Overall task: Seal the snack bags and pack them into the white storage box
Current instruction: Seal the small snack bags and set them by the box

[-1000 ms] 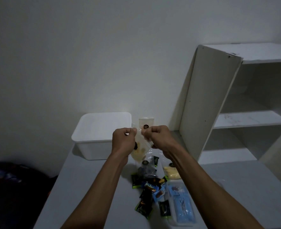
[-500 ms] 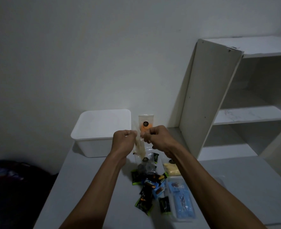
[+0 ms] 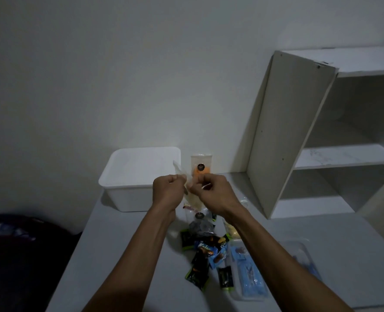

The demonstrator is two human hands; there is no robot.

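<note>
Both forearms extended forward, wrists raised; left hand (image 3: 167,192) and right hand (image 3: 211,192) fisted close together, knuckles up, fingertips pinching a clear bag between them

A: Clear bag (image 3: 187,188) — top edge hidden inside left hand (image 3: 167,191) and right hand (image 3: 210,192); seal state unreadable.

B: White storage box (image 3: 128,194) — interior?

A: Washed out; contents indeterminate. Snack packets (image 3: 203,253) — print too small and dim, partly covered by the forearms.

B: Shelf unit (image 3: 299,136)?

A: Cut off at right edge. Dark bundle (image 3: 10,230) — cut at left edge, unidentifiable.
</note>
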